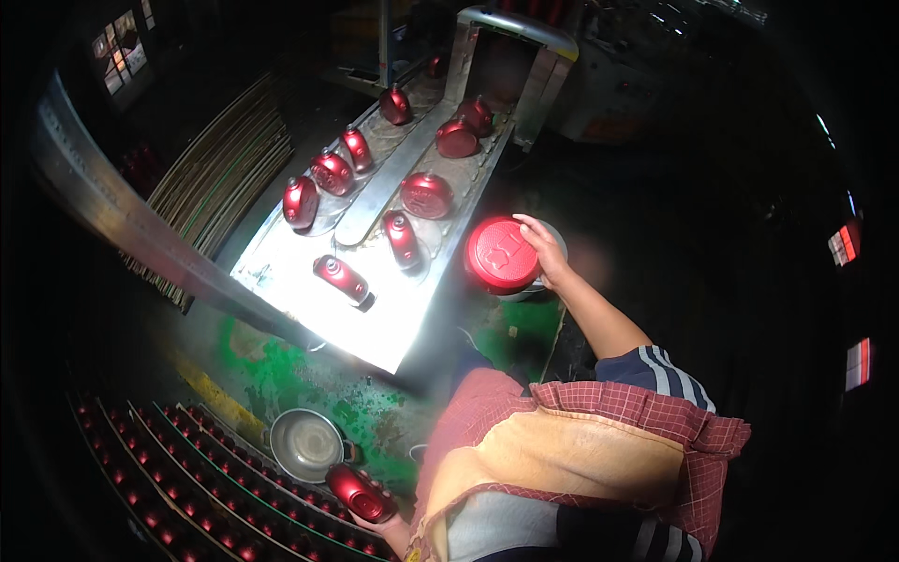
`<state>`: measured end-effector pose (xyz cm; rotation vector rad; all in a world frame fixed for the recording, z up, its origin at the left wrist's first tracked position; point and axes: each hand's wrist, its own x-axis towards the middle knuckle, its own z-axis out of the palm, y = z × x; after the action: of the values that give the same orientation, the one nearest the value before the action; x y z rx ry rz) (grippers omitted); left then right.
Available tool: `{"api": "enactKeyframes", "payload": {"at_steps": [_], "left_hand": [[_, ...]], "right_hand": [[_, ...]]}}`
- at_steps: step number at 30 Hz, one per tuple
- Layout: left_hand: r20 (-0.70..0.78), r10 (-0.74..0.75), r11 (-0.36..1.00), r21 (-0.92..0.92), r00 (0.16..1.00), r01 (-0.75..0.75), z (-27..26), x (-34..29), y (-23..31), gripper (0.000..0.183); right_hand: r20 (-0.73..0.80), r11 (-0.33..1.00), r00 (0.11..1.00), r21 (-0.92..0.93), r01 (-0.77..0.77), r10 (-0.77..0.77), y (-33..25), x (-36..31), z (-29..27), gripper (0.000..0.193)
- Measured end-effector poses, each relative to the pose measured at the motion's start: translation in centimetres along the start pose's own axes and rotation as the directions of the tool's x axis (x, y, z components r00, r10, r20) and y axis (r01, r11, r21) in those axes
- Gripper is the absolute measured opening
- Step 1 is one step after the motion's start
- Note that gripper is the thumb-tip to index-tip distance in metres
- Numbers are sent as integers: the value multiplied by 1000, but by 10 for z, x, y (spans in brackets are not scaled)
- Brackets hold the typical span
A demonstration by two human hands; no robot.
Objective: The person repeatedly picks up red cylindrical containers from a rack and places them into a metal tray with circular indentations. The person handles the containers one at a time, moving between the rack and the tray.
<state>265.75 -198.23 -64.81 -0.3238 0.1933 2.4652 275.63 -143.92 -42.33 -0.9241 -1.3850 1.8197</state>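
Beside the conveyor's [386, 334] right edge, a red bottle [498, 256] is held by the nearer right hand [549, 257], a slanted second bottle [359, 494] by the left hand [386, 526].

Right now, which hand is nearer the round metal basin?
Left. The left hand, holding a glossy red bottle, is close beside the basin; the right hand is farther, up beside the conveyor.

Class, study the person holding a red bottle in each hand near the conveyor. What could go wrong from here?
The right hand grips its red bottle by one side, so it might slip.

The left hand holds its red bottle apparently close to the rows of bottles; it could knock one.
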Motion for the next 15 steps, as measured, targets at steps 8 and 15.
{"api": "enactKeyframes", "payload": {"at_steps": [8, 15], "left_hand": [[-188, 136, 876, 482, 973, -30, 157, 230, -167, 78], [-44, 450, 621, 733, 892, -277, 325, 280, -199, 77]], "right_hand": [[109, 570, 870, -715, 405, -481, -59, 240, -90, 39], [394, 463, 824, -689, 558, -407, 3, 430, -81, 42]]}}
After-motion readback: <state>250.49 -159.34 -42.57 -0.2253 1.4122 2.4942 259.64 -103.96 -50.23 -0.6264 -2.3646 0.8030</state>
